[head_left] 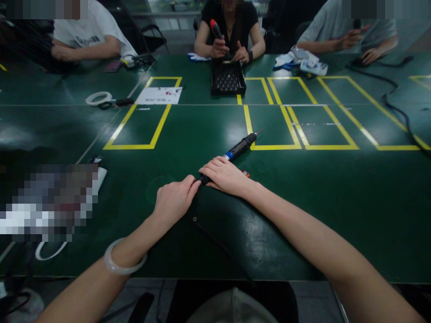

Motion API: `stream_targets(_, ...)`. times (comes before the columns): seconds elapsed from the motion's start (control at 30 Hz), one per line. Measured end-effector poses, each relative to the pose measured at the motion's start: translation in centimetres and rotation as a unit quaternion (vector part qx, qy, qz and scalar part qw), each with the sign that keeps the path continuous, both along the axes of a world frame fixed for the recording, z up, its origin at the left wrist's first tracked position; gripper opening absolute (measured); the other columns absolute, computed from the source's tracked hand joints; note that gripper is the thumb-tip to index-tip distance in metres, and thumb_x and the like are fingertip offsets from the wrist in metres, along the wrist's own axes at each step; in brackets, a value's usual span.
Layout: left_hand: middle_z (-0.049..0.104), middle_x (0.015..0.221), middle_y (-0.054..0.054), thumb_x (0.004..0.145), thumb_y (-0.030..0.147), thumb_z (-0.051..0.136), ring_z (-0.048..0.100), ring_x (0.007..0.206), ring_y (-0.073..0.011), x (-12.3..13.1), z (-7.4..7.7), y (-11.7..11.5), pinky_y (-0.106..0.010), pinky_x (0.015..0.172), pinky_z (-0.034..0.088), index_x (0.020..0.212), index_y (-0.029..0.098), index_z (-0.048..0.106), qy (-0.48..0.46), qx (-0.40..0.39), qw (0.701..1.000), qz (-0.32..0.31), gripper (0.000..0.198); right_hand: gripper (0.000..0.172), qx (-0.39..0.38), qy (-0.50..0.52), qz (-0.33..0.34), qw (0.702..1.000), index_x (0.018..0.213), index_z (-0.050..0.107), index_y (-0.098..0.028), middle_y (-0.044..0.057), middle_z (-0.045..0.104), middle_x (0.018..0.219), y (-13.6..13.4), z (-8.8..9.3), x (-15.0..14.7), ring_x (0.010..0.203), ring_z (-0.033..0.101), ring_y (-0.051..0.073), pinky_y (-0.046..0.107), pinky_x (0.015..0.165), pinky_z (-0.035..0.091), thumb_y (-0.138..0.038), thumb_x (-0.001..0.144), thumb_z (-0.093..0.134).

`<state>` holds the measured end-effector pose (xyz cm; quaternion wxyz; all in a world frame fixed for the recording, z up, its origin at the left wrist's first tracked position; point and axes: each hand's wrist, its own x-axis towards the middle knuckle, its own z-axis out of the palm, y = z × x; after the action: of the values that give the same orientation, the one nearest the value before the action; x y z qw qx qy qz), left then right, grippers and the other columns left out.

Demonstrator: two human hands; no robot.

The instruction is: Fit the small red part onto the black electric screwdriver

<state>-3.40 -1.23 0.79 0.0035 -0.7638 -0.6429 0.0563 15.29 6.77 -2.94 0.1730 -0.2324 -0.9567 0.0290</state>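
Observation:
A black soldering iron (pixel 239 147) with a blue band lies on the green table (pixel 303 202), its tip pointing to the far right. My right hand (pixel 224 174) rests over the iron's rear end, fingers curled around it. My left hand (pixel 175 198) is closed just to the left, pinching the black cable (pixel 215 240) where it leaves the handle. The cable runs back toward the table's near edge. A pale bangle (pixel 117 264) sits on my left wrist. A small orange-red item (pixel 246 173) peeks out beside my right hand.
Yellow taped rectangles (pixel 141 121) mark the tabletop. Across the table a person holds a red-handled tool (pixel 215 29) above a black tray (pixel 227 78). Two other people sit at the far corners. A white tape roll (pixel 98 98), a paper sheet (pixel 159 95) and a long black cord (pixel 397 103) lie farther off.

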Motion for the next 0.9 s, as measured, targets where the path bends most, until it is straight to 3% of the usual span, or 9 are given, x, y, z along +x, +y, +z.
stream_targets(0.27,0.066,0.069,-0.008,0.104,0.044,0.025,0.065,0.062,-0.0229,0.9,-0.8,-1.2,-0.027,0.05,0.026,0.089,0.017,0.063,0.032,0.079,0.996,-0.028,0.048,0.035,0.011,0.015,0.017,1.0,0.122,0.058,-0.013,0.013,0.066,0.117,0.3,-0.7,0.2,0.109,0.059,0.027,0.044,0.101,0.041,-0.033,0.094,0.063)
stream_targets(0.53,0.065,0.067,-0.008,0.105,0.041,0.026,0.063,0.059,-0.0219,0.9,-1.6,-1.4,-0.028,0.051,0.026,0.089,0.016,0.064,0.03,0.094,0.994,-0.047,0.048,0.041,0.017,0.009,0.021,1.0,0.128,0.057,-0.013,0.014,0.067,0.118,0.4,-0.7,0.4,0.108,0.059,0.028,0.044,0.099,0.043,-0.033,0.093,0.065)
stream_targets(0.73,0.068,0.075,-0.007,0.104,0.046,0.026,0.065,0.065,-0.0221,0.1,-1.6,-0.8,-0.026,0.052,0.026,0.095,0.019,0.062,-0.004,0.043,0.998,-0.036,0.047,0.041,0.006,0.028,0.026,0.999,0.127,0.058,-0.012,0.013,0.067,0.118,0.4,-0.7,0.5,0.108,0.059,0.027,0.043,0.098,0.044,-0.036,0.093,0.063)
stream_targets(0.9,0.067,0.08,-0.005,0.102,0.048,0.027,0.063,0.072,-0.0212,-0.9,-1.0,0.4,-0.027,0.056,0.029,0.091,0.02,0.058,-0.118,-0.033,0.992,-0.006,0.044,0.04,0.005,0.038,0.028,0.999,0.126,0.059,-0.011,0.013,0.067,0.118,0.5,-0.8,0.5,0.109,0.059,0.027,0.043,0.099,0.044,-0.032,0.092,0.066)
